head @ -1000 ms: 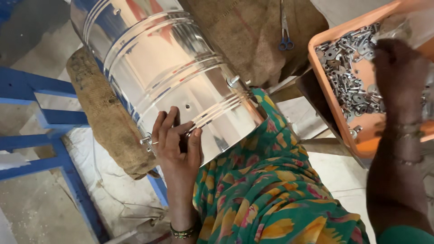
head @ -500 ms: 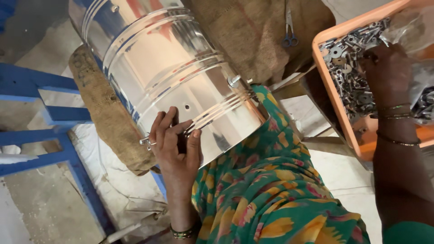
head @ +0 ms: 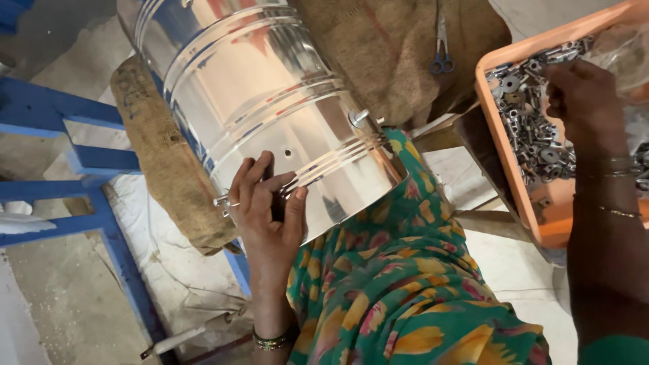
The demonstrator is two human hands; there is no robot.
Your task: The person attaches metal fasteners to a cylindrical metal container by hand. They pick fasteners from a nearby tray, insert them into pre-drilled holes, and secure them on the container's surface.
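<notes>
A big shiny metal drum (head: 263, 101) lies on its side across the person's lap, resting on a flowery cloth (head: 405, 290) and leaning on a rough brown sack (head: 169, 176). The left hand (head: 267, 203) presses flat on the drum near its rim. Its fingers (head: 253, 179) are spread apart and lie around a small metal pin (head: 222, 201) that sticks out of the drum wall. A little round hole (head: 288, 153) shows just above the hand, and a small knob (head: 358, 117) sits further along the drum.

The right hand (head: 585, 94) is off to the side, down in an orange tray (head: 514, 176) full of small metal parts (head: 534, 135). Its fingers are bent in among the parts, but it cannot be told if they have pinched one.

It looks like the step is fitting small pieces onto the drum: one hand steadies it while the other hunts for a part. The next move likely calls for a firm pinch on one part, then lining it up with the hole.

Blue scissors (head: 441, 61) lie on the sack behind the drum. A blue frame (head: 81, 162) stands on the floor beside it.
</notes>
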